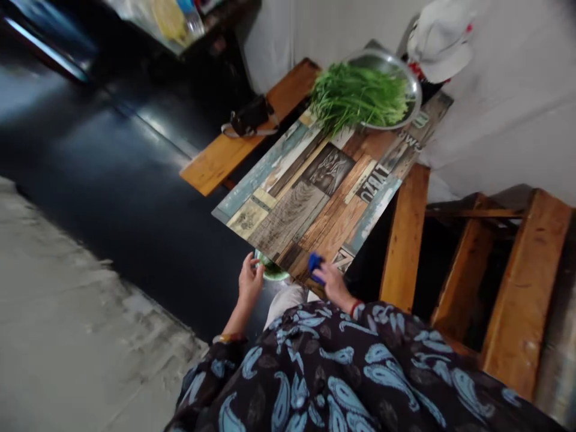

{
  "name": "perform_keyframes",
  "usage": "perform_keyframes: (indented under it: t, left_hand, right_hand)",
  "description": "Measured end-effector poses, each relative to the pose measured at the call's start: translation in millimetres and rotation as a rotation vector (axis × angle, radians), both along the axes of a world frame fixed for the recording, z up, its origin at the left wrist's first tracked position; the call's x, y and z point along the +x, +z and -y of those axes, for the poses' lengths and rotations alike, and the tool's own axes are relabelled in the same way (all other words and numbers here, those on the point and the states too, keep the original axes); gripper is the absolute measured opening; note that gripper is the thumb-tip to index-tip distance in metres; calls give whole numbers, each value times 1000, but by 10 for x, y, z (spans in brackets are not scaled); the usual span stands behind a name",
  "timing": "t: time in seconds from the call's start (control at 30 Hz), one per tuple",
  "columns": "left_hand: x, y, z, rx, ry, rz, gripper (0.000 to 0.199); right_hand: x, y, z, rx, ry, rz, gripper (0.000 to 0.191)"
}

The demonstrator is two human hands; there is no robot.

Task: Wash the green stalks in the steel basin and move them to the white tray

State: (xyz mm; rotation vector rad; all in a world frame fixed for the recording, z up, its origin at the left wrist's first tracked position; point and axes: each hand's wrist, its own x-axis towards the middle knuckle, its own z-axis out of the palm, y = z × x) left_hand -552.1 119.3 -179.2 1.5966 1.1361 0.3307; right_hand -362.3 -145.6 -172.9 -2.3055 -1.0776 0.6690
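Observation:
My right hand [332, 282] is closed on a bunched blue cloth [315, 264] at the near end of the patterned table [292, 219]. Off the table's near left edge, my left hand [251, 279] hangs in the air with its fingers apart and nothing in them. Just beside it and lower down, a pale green-rimmed bowl [275, 276] with something green inside shows partly from under the table edge. Long green leafy stalks [360, 96] lie heaped in a metal basin [414, 90] at the far end of the table.
A wooden bench [216, 165] with a black bag [252, 117] runs along the table's left side. More wooden benches [405, 240] stand on the right. A white cap [441, 42] is beyond the basin. Another table [180, 45] with items stands at the upper left.

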Motion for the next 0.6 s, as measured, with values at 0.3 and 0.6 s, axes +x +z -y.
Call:
perform_keyframes:
  t: [0.3,0.6]
  left_hand:
    - [254,319,-1,-16,-17,97,68]
    - [1094,655,148,-87,15,83,79]
  right_hand:
    - [162,561,-1286,95,138,28,25]
    - [1787,1152,-1781,452,-297,-745,31]
